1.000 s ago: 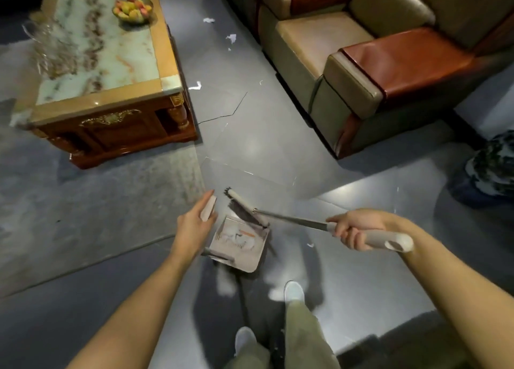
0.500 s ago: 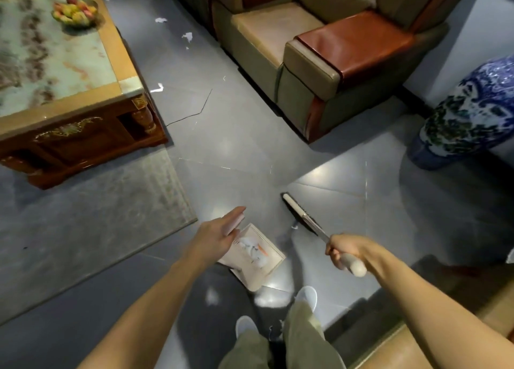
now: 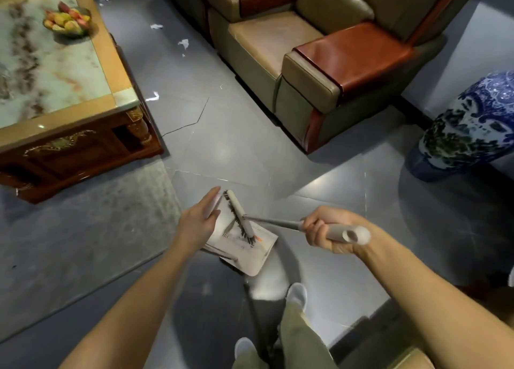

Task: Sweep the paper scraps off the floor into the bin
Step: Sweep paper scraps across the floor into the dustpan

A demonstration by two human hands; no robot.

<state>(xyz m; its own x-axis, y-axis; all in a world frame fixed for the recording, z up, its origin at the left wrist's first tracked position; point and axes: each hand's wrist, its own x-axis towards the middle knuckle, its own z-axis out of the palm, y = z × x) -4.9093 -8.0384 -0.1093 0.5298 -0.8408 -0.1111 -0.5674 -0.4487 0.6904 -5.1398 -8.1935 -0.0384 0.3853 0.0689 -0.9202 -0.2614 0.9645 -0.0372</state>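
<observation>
The right hand (image 3: pixel 328 229) is curled tight round the pale grey grip of a short broom (image 3: pixel 275 222). The open end of the grip sticks out past the heel of that hand. The broom's thin metal shaft runs from the right hand across toward the left hand, and its brush head (image 3: pixel 240 215) lies slantwise over the dustpan (image 3: pixel 250 253), bristles down on the pan's pale face.

The left hand (image 3: pixel 199 221) has its fingers nearly straight and its thumb set against them, pinching the near upper edge of the dustpan. The two hands are apart, with the pan and the brush head between them. Blur hides whether any paper lies in the pan.

The paper scraps (image 3: pixel 152 97) lie well beyond the hands on the grey tiled floor (image 3: pixel 236 146). One is just beside the coffee table's corner ahead of the left hand. Others (image 3: pixel 183 43) lie farther out in the lane between table and sofa.

Left of and beyond the left hand is a grey rug (image 3: pixel 83 215). On it stands a carved wooden coffee table (image 3: pixel 69 151) with a marble top and a bowl of fruit (image 3: pixel 66 20). Ahead of the right hand is a tan and red-brown leather sofa (image 3: pixel 319 62). Out to that hand's right is a blue-and-white porcelain vase (image 3: pixel 470 129). Below the hands are the person's olive trouser legs and white shoes (image 3: pixel 296 293).
</observation>
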